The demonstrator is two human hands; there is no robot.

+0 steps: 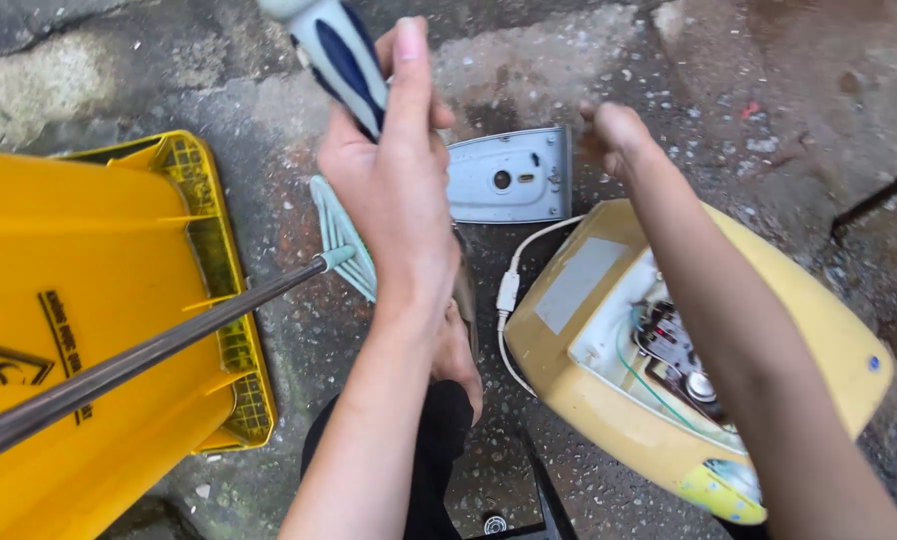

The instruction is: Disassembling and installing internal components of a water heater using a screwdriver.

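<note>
Just left of the opened yellow casing (608, 400), the left hand (393, 190) is fisted tight round a screwdriver (343, 60) while the right hand (618, 130), grip unclear, reaches beyond it, so a slip could jab the exposed wiring (668, 345) or grey cover (513, 175).

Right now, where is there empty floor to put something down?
Bare floor lies beyond the yellow appliance casing, at upper right. Another patch runs behind the yellow mop bucket, upper left. The middle is crowded: left hand gripping the screwdriver, grey panel, mop, right hand.
</note>
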